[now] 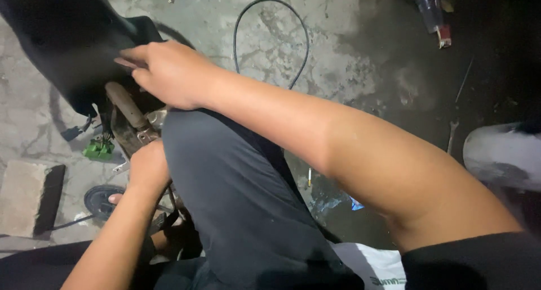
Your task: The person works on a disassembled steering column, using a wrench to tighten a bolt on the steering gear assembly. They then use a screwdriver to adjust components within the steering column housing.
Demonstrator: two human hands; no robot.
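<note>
right hand (169,73) flat on one black panel (62,36) | left hand (147,169) grip unclear | one cable (270,31)

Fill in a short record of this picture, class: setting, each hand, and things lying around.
Setting: cracked concrete floor, dim light
Right hand: rests on a black panel, fingers flat
Left hand: reaches under the raised knee toward a rusty metal part; grip hidden
Nearby: looped black cable, green piece, small black wheel, plastic cup, stone block
</note>
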